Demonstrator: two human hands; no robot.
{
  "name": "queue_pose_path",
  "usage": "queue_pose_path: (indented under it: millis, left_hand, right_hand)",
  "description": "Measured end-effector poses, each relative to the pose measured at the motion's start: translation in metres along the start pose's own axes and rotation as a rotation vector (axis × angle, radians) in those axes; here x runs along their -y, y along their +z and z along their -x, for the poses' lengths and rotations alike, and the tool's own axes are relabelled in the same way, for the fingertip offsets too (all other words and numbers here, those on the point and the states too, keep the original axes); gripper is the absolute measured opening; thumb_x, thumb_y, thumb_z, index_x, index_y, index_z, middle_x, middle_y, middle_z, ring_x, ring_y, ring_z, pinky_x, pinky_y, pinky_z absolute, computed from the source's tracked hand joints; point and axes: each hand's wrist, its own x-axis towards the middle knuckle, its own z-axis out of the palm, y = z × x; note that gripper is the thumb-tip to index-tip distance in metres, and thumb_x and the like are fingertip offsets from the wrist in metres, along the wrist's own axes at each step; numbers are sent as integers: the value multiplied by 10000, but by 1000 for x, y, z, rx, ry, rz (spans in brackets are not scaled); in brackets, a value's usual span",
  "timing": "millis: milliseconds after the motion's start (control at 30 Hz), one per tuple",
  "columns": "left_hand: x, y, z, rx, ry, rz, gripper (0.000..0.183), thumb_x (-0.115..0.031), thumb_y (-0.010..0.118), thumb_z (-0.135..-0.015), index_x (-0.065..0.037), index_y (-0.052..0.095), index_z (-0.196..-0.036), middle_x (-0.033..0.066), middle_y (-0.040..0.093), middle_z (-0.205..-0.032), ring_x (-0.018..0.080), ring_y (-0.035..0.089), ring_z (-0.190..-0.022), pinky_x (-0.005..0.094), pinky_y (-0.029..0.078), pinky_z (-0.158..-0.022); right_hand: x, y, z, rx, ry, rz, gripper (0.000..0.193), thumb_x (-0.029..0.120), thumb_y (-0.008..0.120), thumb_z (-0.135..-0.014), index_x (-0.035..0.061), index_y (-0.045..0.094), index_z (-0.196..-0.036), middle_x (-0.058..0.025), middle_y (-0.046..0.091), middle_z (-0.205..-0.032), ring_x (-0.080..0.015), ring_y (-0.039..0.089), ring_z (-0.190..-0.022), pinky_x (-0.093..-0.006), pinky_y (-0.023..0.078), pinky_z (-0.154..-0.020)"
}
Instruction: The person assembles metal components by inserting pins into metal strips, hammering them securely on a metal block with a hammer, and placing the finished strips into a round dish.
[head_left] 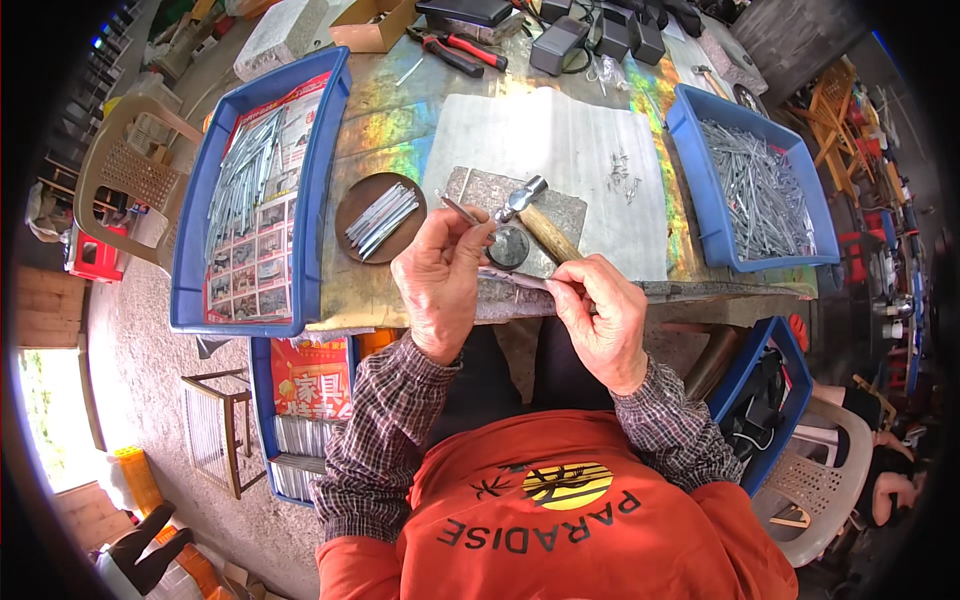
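My left hand [438, 280] is closed in a pinch, and a thin rod [458, 209] sticks out up and left from its fingertips. Between the thumb and fingers of my right hand [605, 312] is the end of a thin grey metal strip [516, 279], which points toward my left hand. Just beyond both hands, a hammer [545, 232] with a wooden handle lies on a grey stone slab [568, 209]. Beside its head sits a small round dark block [509, 250]. Left of my left hand, a brown round dish [352, 196] holds several flat metal strips [384, 222].
Blue trays flank the work area: the left tray [184, 270] has long metal pieces on printed paper, the right tray [705, 225] a heap of metal pieces. Small metal bits [622, 175] lie on white paper [520, 130]. Pliers [450, 52] and black adapters [560, 45] are farther back.
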Motion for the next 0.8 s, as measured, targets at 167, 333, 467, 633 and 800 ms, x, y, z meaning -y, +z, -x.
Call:
queue_pose_path:
  millis: [167, 333, 467, 633, 800]
  left_hand:
    - [3, -2, 2, -1, 31, -37, 52, 52, 584, -883, 27, 589, -928, 86, 641, -941, 95, 603, -750, 200, 495, -626]
    - [3, -1, 2, 2, 25, -80, 41, 50, 591, -880, 27, 599, -913, 74, 640, -933, 83, 591, -742, 198, 482, -626]
    - [4, -3, 2, 27, 50, -204, 29, 43, 616, -863, 25, 615, -885, 55, 647, -882, 78, 592, -745, 207, 477, -640]
    - [2, -1, 0, 16, 346, -392, 118, 16, 675, -786, -9, 627, -891, 103, 645, -773, 207, 620, -657, 296, 481, -604]
    - [-2, -3, 2, 35, 392, -491, 182, 36, 663, -748, -33, 639, -915, 122, 637, -784, 280, 620, -693, 339, 481, -623]
  right_hand:
    - [-1, 1, 0, 3, -19, -2, 129, -39, 665, -786, 5, 572, -864, -110, 574, -729, -236, 584, -587, -309, 449, -516]
    - [-3, 0, 0, 5, -17, -2, 131, -36, 669, -784, 0, 576, -869, -112, 576, -731, -239, 590, -593, -310, 456, -522]
    - [-3, 0, 0, 4, -18, 2, 128, -31, 670, -786, -3, 577, -869, -112, 575, -728, -238, 590, -594, -308, 462, -527]
    - [6, -7, -18, 8, -11, -12, 163, -19, 671, -790, 12, 596, -932, -103, 569, -736, -234, 585, -593, -317, 464, -531]
    - [22, 2, -54, 75, -203, 20, 303, 42, 715, -749, 48, 609, -1032, -98, 560, -752, -257, 580, -632, -345, 468, -553]
